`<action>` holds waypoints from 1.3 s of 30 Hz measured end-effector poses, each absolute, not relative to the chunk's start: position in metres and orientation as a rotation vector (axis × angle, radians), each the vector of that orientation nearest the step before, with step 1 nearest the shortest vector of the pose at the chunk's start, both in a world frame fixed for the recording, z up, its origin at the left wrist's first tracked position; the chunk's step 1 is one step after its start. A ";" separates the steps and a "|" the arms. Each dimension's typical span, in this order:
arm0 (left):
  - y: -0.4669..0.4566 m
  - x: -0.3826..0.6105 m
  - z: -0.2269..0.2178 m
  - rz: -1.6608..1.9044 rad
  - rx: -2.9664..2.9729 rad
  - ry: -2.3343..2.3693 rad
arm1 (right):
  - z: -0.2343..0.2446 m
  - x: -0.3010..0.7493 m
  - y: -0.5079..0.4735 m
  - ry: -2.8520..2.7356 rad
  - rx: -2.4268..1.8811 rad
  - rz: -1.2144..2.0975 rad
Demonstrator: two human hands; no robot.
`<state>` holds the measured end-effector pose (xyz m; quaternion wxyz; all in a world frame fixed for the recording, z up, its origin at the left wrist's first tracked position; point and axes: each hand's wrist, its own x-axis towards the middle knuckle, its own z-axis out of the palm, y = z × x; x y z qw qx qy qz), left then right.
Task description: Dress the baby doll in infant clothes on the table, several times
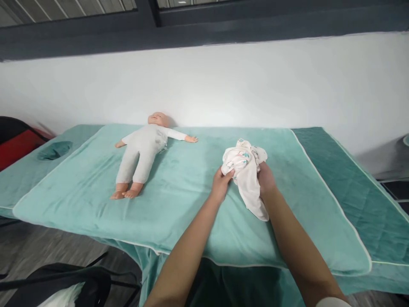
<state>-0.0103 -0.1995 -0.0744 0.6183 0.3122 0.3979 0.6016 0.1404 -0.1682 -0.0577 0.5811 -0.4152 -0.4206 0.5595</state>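
Note:
A bunched white cloth (247,181) with small coloured prints is held up between both hands over the green bed cover (96,204); whether it is a baby garment I cannot tell. My left hand (221,183) pinches its left side, thumb on top. On the other side my right hand (266,178) is closed around the fabric, with its fingers partly hidden. One end of the cloth hangs down toward me. To the left, a baby doll (140,149) with a white cloth body lies on its back, arms spread and head near the wall.
The bed stands against a white wall (223,85) below a dark window frame (191,25). A face hole (55,150) opens at the bed's left end. Black-and-red chair (19,145) at far left; another black chair (73,277) stands at the front left.

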 end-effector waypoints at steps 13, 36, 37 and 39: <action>-0.199 -0.014 -0.080 1.597 0.640 0.848 | -0.028 0.168 -0.162 -0.618 -0.636 1.257; -0.197 -0.012 -0.084 1.354 0.928 1.049 | -0.018 0.169 -0.201 -1.045 -1.079 0.776; -0.197 -0.012 -0.085 1.359 0.917 1.054 | -0.016 0.181 -0.205 -1.015 -1.078 0.752; -0.196 -0.012 -0.086 1.369 0.898 1.050 | -0.012 0.210 -0.215 -0.975 -1.103 0.732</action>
